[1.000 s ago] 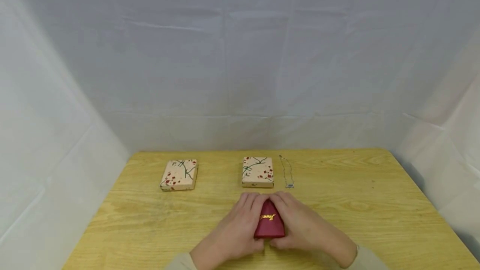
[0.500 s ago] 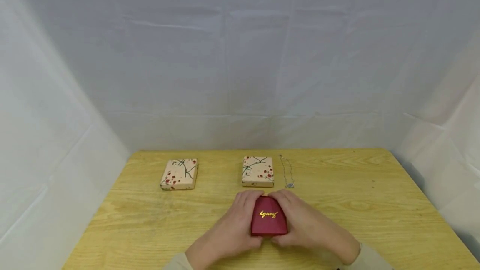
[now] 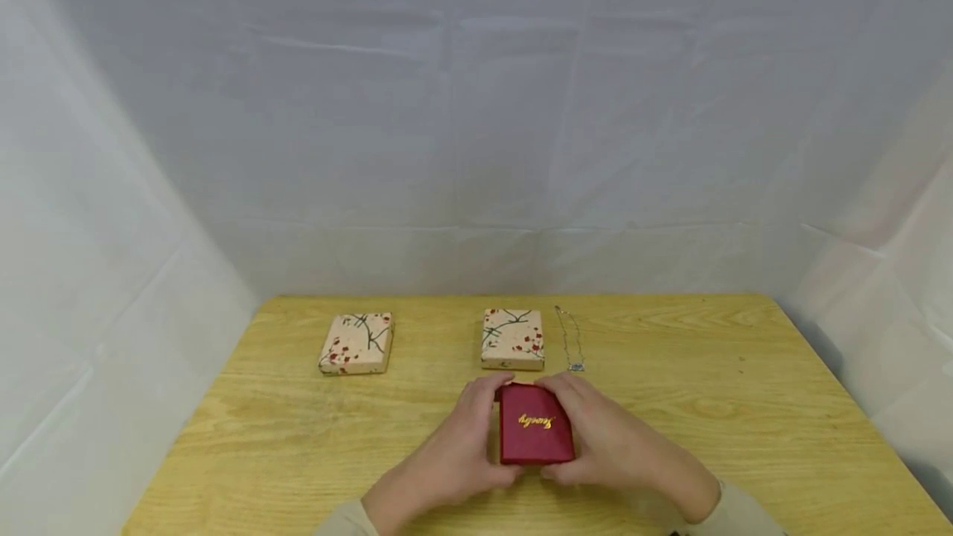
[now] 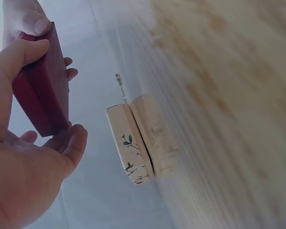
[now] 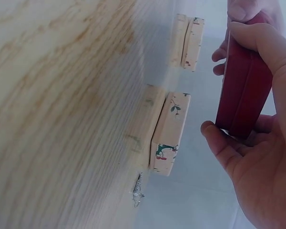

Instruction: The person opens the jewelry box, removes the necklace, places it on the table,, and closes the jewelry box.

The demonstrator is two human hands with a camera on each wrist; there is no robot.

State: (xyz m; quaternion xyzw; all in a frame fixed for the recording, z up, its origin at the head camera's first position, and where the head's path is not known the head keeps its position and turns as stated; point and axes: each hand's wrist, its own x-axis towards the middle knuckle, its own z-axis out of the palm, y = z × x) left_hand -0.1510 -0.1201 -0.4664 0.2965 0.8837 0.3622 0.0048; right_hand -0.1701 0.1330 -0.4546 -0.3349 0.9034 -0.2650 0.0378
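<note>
A dark red jewelry box (image 3: 536, 438), with gold "Jewelry" lettering upside down on its lid, is held in the air above the table's near part. My left hand (image 3: 456, 452) grips its left side, the thumb at the near edge and fingers at the far edge. On the other side my right hand (image 3: 609, 447) holds it the same way. The box (image 4: 44, 90) looks closed in the left wrist view, as does the box (image 5: 245, 86) in the right wrist view. Its underside is hidden in the head view.
Beyond my hands lies a cream box (image 3: 513, 341) with a floral print. A similar box (image 3: 357, 344) sits farther left. Just right of the middle one, a thin chain necklace (image 3: 580, 339) with a small pendant lies on the wooden table (image 3: 715, 404). White cloth (image 3: 476, 131) hangs behind and at both sides.
The red box has turned so that more of its lid and all its lettering shows. My left hand has shifted slightly left, and both hands are a little farther apart.
</note>
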